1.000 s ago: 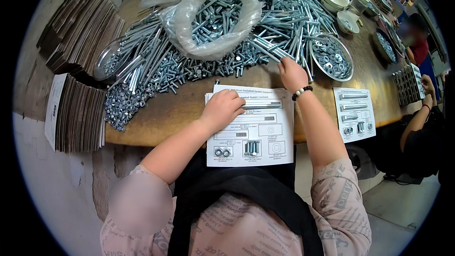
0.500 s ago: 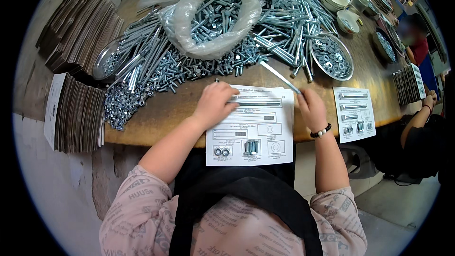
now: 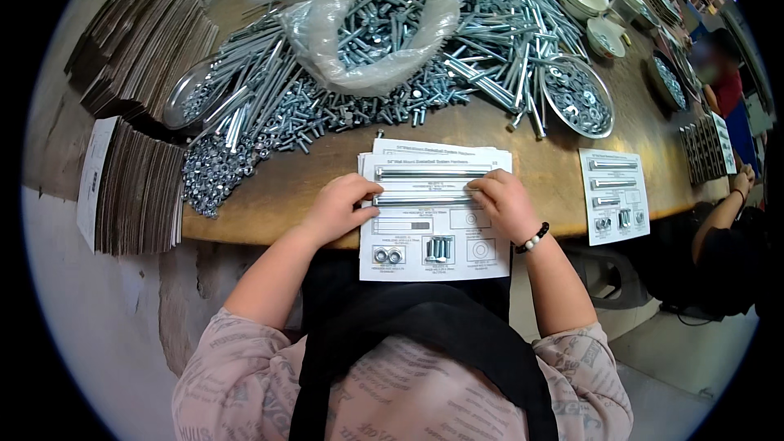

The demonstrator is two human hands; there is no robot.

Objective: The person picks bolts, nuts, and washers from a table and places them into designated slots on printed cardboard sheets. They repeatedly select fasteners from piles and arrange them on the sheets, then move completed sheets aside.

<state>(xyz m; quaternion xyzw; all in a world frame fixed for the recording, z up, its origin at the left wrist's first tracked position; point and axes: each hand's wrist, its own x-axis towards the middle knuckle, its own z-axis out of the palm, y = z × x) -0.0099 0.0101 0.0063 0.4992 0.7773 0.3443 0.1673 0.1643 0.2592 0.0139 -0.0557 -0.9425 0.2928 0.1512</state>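
A white printed sheet (image 3: 425, 265) lies at the near edge of the wooden table (image 3: 310, 180). Two long silver bolts rest across it: one (image 3: 433, 171) near the top, a second long bolt (image 3: 425, 198) just below. My left hand (image 3: 336, 211) pinches the left end of the lower bolt, and my right hand (image 3: 504, 206), with a bead bracelet at the wrist, pinches its right end. Lower on the sheet sit two nuts (image 3: 388, 256) and a few short bolts (image 3: 438, 248).
A big heap of bolts (image 3: 327, 106) and a clear bag of bolts (image 3: 376, 24) fill the table behind. A metal dish of washers (image 3: 578, 96) stands at the right and flat cardboard stacks (image 3: 139, 188) at the left. Beside a second sheet (image 3: 616, 194), another person (image 3: 727, 220) works.
My right hand came back from the bolt heap with a long bolt and laid it across the sheet under the first. My left hand slid to its left end.
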